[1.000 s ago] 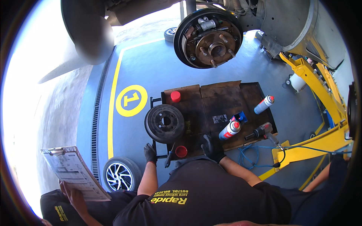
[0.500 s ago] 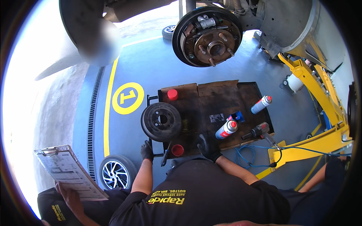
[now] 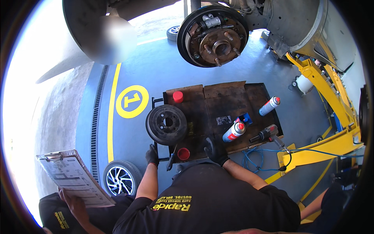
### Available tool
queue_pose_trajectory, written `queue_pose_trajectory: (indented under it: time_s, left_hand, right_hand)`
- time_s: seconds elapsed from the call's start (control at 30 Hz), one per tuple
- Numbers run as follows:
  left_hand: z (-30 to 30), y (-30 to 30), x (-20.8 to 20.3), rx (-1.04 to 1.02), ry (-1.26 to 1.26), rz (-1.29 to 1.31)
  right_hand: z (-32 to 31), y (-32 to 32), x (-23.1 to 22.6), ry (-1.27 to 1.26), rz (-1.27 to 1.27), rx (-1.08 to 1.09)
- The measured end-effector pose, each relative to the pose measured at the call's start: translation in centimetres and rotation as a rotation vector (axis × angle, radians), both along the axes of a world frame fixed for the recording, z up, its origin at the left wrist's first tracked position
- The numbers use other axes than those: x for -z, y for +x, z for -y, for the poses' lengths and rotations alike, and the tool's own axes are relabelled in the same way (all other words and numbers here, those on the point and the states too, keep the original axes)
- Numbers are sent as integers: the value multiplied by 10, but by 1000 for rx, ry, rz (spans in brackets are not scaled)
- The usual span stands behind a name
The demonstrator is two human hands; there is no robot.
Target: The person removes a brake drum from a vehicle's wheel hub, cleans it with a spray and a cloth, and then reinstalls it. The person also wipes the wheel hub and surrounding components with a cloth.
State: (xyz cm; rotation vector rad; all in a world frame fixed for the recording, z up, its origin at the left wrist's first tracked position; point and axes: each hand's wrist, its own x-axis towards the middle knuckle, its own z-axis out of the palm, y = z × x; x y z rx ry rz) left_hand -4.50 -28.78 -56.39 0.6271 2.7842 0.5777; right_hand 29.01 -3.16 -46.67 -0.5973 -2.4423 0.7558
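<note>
My left hand, in a dark glove, is closed round the black handle bar at the near left corner of a low cart. On the cart's near edge rests my right hand, also gloved, with its fingers apart and nothing in it. A dark brake drum lies at the cart's left end. Between my hands are a screwdriver and an open red cap or small cup. Beyond my right hand stands a spray can, with a blue box behind it.
Overhead hangs an exposed drum brake assembly. A red lid, another spray can and an impact wrench with a blue hose lie on the cart. A wheel, a co-worker's clipboard and a yellow lift arm flank it.
Both my hands stay where they were. At the right, another person's arm has moved lower, and the clipboard at the left has shifted slightly.
</note>
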Motion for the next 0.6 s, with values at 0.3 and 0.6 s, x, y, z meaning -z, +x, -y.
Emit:
queue_pose_trajectory:
  time_s: [0.3, 0.6]
  left_hand:
    - [2, -4, 6, -14, -21, 94]
    - [3, -12, 30, 9, -35, -15]
  right_hand:
    - [-2, -2, 6, 23, 23, 3]
    - [0, -2, 5, -103, 35, 3]
